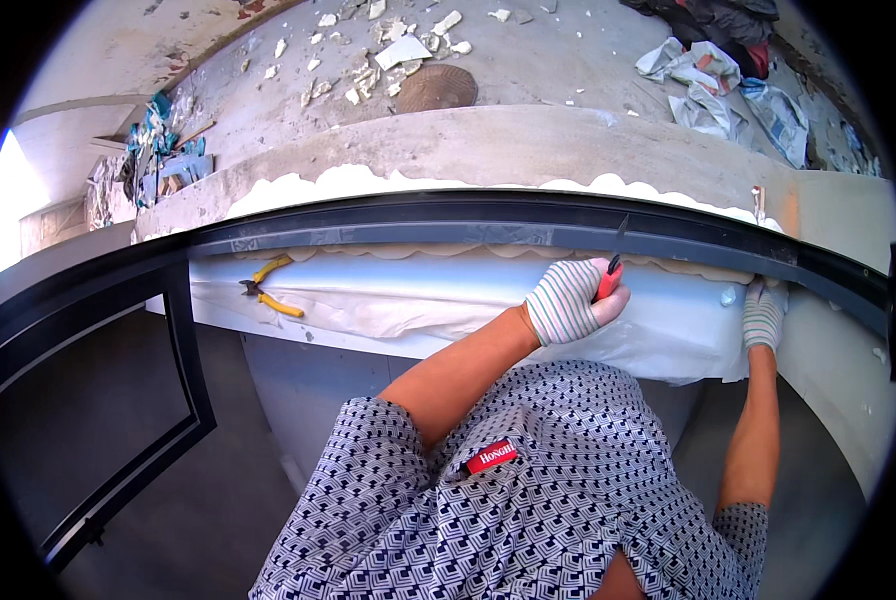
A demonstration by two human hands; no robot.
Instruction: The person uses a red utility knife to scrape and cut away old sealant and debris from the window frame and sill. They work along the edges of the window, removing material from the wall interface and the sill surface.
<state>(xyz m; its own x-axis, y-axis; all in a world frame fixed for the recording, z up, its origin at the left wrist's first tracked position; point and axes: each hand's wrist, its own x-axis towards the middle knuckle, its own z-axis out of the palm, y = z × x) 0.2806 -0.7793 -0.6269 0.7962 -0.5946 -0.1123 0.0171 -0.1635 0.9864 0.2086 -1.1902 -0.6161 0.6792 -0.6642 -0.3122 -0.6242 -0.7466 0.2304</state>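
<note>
My left hand (568, 302), in a striped glove that leaves the fingertips bare, is closed around a red and black utility knife (609, 281). The blade points up and away, across the dark window frame (528, 236). My right hand (764, 312), gloved the same way, reaches to the sill's right end, just under the frame. Its fingertips are partly hidden there, so their grip does not show. Yellow-handled pliers (274, 286) lie with handles spread on the sill's white plastic sheet (388, 312). Bulging dried foam (668, 270) runs along the frame's near lower edge.
An opened dark-framed window sash (193, 350) stands at the left. More white foam (348, 182) lines the frame's far side. Beyond are broken plaster pieces (403, 52), a round brown woven item (437, 88), and crumpled white bags (708, 85) at the far right.
</note>
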